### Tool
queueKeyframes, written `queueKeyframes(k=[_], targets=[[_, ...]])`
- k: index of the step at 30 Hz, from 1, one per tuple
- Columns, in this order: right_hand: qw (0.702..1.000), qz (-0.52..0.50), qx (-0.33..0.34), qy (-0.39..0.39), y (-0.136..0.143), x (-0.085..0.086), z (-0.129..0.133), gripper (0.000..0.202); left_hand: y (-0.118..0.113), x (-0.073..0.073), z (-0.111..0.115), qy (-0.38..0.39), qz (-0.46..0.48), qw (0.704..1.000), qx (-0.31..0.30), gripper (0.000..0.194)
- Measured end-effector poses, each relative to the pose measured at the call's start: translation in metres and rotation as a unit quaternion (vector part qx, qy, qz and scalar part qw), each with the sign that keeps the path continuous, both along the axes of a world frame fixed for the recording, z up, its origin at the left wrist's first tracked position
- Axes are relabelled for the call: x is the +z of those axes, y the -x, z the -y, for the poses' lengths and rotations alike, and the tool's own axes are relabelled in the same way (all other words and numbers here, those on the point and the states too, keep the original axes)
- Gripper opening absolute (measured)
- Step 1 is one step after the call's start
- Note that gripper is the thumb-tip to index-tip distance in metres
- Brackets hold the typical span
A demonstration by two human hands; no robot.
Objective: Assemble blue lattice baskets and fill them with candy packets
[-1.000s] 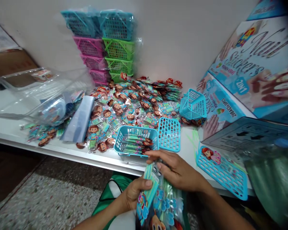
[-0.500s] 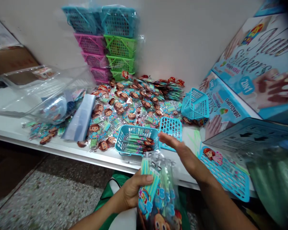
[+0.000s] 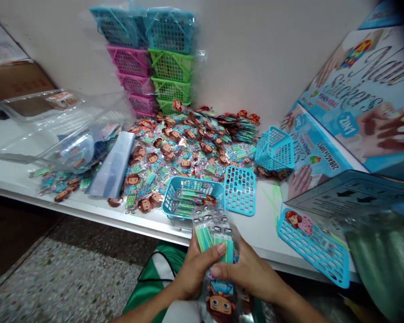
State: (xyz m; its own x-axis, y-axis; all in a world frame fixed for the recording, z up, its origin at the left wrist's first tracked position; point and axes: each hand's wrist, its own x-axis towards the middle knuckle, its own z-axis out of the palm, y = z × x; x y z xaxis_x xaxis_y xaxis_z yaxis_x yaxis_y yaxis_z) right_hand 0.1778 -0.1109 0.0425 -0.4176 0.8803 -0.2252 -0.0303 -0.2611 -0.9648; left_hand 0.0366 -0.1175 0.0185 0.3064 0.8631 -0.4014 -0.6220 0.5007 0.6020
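Observation:
A bunch of clear candy-stick packets (image 3: 220, 300) is gripped between both hands near my lap. My left hand (image 3: 197, 269) wraps the bunch from the left, thumb across the front. From the right, my right hand (image 3: 251, 271) closes on the same bunch, its thumb just below the other. Just beyond the packets' top ends is a blue basket (image 3: 166, 202) with several packets lying in it. Right of that basket lies a flat blue perforated lid (image 3: 239, 190). Behind them spreads a large pile of packets (image 3: 168, 152).
Wrapped stacks of blue, pink and green baskets (image 3: 171, 65) stand at the back. A small blue basket (image 3: 276, 150) and nail-sticker boxes (image 3: 353, 103) are right. Another blue lid (image 3: 323, 255) overhangs the shelf edge (image 3: 148, 230). Clear plastic packaging (image 3: 47, 130) lies left.
My right hand has come down from above the blue lid and closed on the bunch beside my left hand. The bunch is now held closer together, in front of the basket.

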Motion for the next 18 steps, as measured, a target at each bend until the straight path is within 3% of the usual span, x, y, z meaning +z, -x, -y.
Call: queueKeyframes(k=[3,7,12,18], targets=[[1.000,0.010,0.007,-0.003,0.002,-0.006,-0.002,0.085,-0.001,0.001,0.002,-0.004,0.032,0.999,0.013,0.070],[0.999,0.046,0.000,-0.002,0.006,-0.001,-0.002,0.087,-0.002,-0.001,0.005,-0.014,0.046,0.998,0.028,0.070],[0.992,0.120,-0.019,-0.028,0.009,0.006,-0.002,0.070,-0.003,0.000,0.009,-0.049,0.021,0.997,0.063,0.081],[0.999,0.035,-0.015,-0.017,0.009,0.003,-0.024,0.057,0.007,0.013,-0.014,-0.136,0.009,0.991,0.009,0.094]])
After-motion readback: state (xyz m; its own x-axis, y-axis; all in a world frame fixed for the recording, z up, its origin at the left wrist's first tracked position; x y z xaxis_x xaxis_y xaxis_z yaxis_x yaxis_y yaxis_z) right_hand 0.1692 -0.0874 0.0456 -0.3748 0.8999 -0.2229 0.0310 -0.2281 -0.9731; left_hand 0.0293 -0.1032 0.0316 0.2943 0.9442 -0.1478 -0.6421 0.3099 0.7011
